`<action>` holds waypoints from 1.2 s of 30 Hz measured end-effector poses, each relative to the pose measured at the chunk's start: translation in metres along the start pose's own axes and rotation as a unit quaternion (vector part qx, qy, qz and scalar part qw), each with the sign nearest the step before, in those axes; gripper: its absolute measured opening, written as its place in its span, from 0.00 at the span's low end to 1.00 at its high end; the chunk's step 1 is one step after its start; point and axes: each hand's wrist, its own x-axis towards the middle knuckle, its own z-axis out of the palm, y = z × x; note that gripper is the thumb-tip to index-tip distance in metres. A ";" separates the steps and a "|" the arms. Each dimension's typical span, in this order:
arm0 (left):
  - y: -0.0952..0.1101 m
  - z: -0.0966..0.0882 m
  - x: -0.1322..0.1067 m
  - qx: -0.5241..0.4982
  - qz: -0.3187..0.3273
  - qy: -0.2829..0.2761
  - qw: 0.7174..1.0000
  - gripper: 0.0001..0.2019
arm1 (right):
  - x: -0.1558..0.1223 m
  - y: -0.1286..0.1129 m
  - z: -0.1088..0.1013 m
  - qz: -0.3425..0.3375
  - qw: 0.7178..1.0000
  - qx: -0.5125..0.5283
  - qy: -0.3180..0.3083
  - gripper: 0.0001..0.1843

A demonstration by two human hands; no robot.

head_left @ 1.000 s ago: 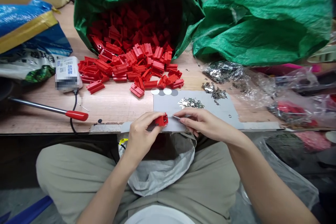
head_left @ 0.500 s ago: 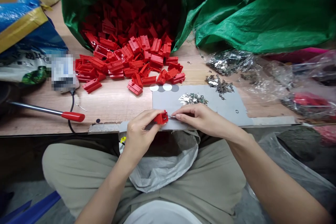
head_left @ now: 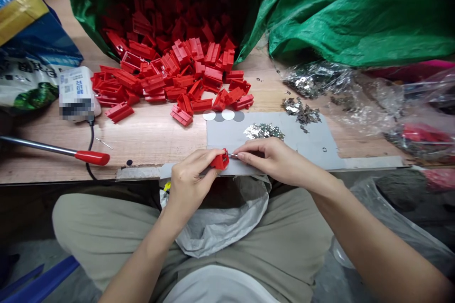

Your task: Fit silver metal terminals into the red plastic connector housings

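My left hand (head_left: 190, 175) is closed around a small red plastic housing (head_left: 221, 160), just above the table's front edge. Its open end, with a bit of metal inside, faces right. Between thumb and forefinger, my right hand (head_left: 272, 158) pinches a thin metal tool (head_left: 232, 155) whose tip meets that end; the rest of the tool is hidden in the hand. Right behind the right hand, a heap of small shiny metal pieces (head_left: 265, 131) lies on a grey mat (head_left: 305, 139). Many more red housings (head_left: 181, 80) spill across the table.
A green woven sack (head_left: 83, 19) lies open at the back. Plastic bags of metal parts (head_left: 316, 78) stand at the right. On the left are a red-handled lever (head_left: 92, 157) and a white box with a cable (head_left: 76, 90). A pale bag (head_left: 213, 236) hangs open over my lap.
The view has shifted slightly. Both hands keep nearly the same pose, with the tool tip still at the red housing, which seems slightly turned.
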 end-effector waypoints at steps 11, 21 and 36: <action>-0.001 0.001 0.000 0.007 0.004 0.000 1.000 0.17 | -0.002 0.002 0.006 -0.070 0.994 -0.074 0.049 0.13; -0.001 0.000 0.000 0.013 0.015 -0.003 1.000 0.17 | -0.004 -0.001 0.008 -0.114 0.974 -0.185 0.070 0.12; -0.002 0.001 -0.002 0.030 0.011 0.004 0.999 0.15 | 0.002 -0.024 0.013 -0.059 0.952 -0.300 0.025 0.11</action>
